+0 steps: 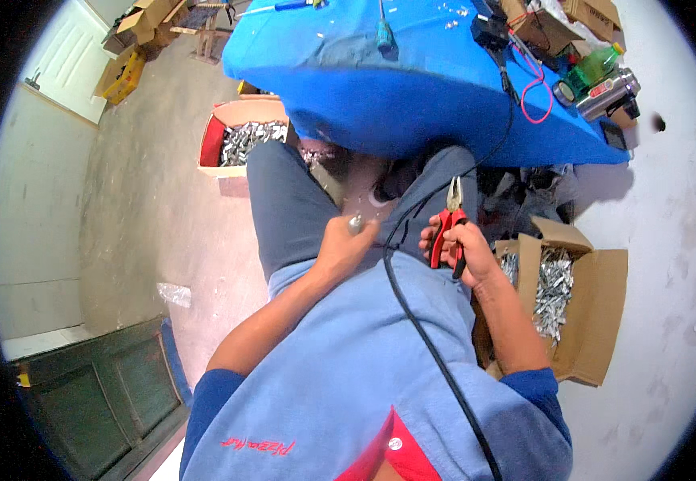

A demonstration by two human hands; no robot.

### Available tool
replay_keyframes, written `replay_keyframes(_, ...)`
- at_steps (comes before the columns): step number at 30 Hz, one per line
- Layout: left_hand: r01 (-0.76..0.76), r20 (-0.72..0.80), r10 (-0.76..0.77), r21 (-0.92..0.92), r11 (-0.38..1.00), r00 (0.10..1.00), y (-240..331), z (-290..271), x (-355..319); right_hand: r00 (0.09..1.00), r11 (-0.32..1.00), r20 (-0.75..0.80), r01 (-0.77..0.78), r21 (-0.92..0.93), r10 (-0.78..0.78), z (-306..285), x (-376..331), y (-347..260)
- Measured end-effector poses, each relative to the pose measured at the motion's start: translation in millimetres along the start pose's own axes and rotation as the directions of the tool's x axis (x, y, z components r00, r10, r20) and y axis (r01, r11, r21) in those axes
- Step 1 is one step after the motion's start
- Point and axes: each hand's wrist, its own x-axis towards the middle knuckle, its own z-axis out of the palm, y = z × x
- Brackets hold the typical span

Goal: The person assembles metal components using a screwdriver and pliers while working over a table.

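Reference: blue-covered table (412, 120). The person's knees are placed at its near edge. On the near side of the table, beyond its right half, an open cardboard carton (600, 313) is seen, loaded with silver metal pieces (554, 293). Just beside the table's left end, a red-lined box (211, 148) is likewise loaded with small metal parts (252, 143).

A black cable (436, 357) is led down from the table's right half, over its near edge, across the right thigh and up the shirt; the gap between the two hands is crossed by it. On the table's right end a silver flask (608, 96) and a green bottle (596, 68) are laid close together; a black adapter (490, 32) is set inward of them. Near the table's middle a screwdriver (385, 34) with a teal handle is laid.

Red-handled pliers (449, 224) are held on the table's near side by the right hand (476, 248). The handles are gripped between thumb and curled fingers; the nose is directed toward the table, its jaws slightly parted. Left of the pliers, a small metal piece (355, 224) is gripped in the closed fingers of the left hand (344, 244). Only its table-facing end is exposed; its full shape cannot be told.
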Motion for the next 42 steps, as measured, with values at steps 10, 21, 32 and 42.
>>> replay_keyframes(10, 0.234, -0.041, -0.247, -0.202, 0.951, 0.968, -5, -5, 8, 0.773, 0.449, 0.087, 0.452, -0.770, -0.629, 26, 99, -145)
replay_keyframes(21, 0.279, -0.154, -0.344, -0.332, 0.901, 0.926, -15, -20, 23, 0.477, -0.034, 0.024, -0.013, -0.999, -0.878, 16, 250, -232)
replay_keyframes(32, 0.235, -0.083, -0.244, -0.106, 0.966, 0.966, -76, 9, 60, 0.953, 0.564, 0.268, 0.300, -0.769, -0.142, 94, 131, -10)
replay_keyframes(42, 0.278, 0.217, -0.280, 0.038, 0.960, 0.935, -89, 7, 90, 0.999, 0.620, 0.006, 0.026, -0.785, -0.034, 76, 168, 13)
